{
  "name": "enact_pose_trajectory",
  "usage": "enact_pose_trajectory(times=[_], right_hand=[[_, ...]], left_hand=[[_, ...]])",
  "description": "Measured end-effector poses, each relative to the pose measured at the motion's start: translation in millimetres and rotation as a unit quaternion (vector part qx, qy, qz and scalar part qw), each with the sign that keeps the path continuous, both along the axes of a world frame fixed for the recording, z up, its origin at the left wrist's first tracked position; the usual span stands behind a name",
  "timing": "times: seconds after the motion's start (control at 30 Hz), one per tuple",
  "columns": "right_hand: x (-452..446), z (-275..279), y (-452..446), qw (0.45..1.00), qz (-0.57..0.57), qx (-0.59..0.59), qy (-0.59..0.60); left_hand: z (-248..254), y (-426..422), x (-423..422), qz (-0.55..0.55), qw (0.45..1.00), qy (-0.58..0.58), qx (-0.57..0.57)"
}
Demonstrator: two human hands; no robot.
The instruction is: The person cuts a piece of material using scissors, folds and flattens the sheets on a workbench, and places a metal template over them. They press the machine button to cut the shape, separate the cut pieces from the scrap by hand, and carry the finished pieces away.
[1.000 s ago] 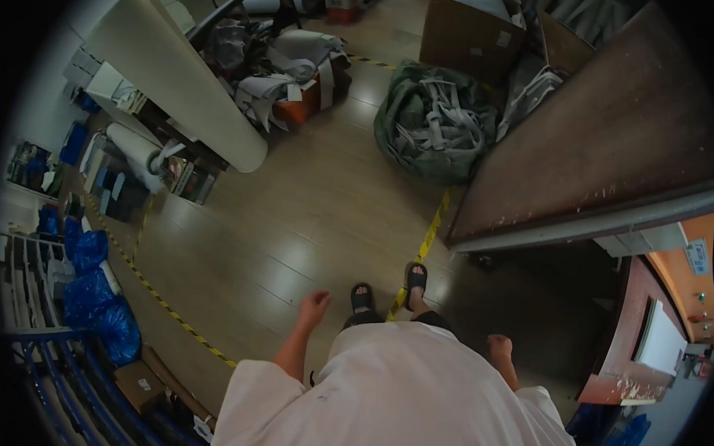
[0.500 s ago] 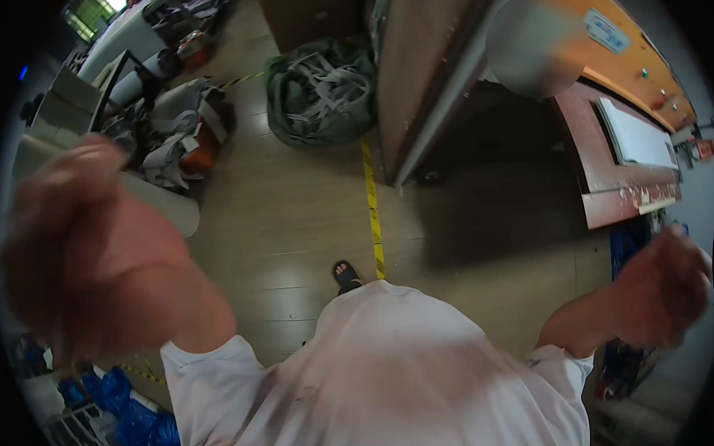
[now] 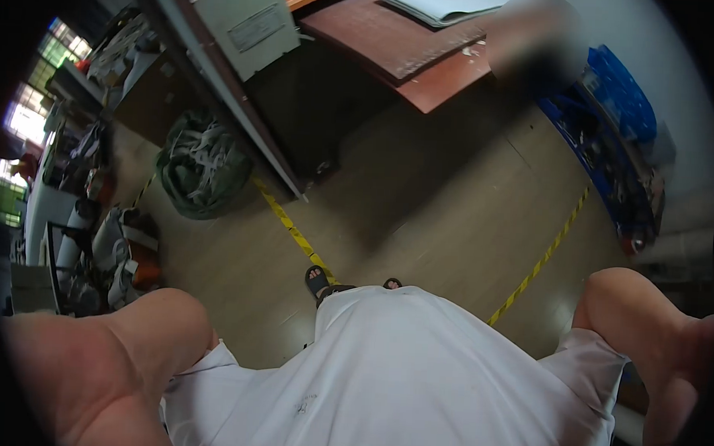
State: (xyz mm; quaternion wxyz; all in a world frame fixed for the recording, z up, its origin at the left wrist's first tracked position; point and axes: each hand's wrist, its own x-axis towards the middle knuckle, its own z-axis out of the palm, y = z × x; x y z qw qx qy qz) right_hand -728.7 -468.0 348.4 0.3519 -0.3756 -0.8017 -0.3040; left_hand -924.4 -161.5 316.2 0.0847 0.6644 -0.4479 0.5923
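Note:
My left hand is raised close to the camera at the lower left, the arm bent at the elbow. Palm and wrist show, but its fingers are out of sight. At the right edge, my right hand is only partly in view beside my bent arm, with its fingers hidden. I see nothing held in either hand. Between the arms hangs my white shirt. Below it, a sandalled foot stands by the yellow-black floor tape.
Ahead is a reddish-brown table with white sheets on it. A dark-edged upright panel stands left of it. A green sack of scraps sits on the floor. Blue bags are at the right wall.
The view has swung to the right, bringing the table to the middle and the sack to the left. Both hands have come lower and nearer the frame's edges. A second foot now shows.

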Motion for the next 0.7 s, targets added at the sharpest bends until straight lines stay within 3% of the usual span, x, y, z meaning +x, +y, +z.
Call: enact_pose_trajectory(times=[0.3, 0.7], right_hand=[[62, -1, -116, 0.978, -0.206, 0.006, -0.020], [225, -5, -155, 0.925, -0.379, 0.008, -0.017]], left_hand=[[-6, -60, 185, -0.163, 0.986, -0.006, 0.021], [-12, -99, 466, -0.316, 0.948, -0.010, 0.022]])
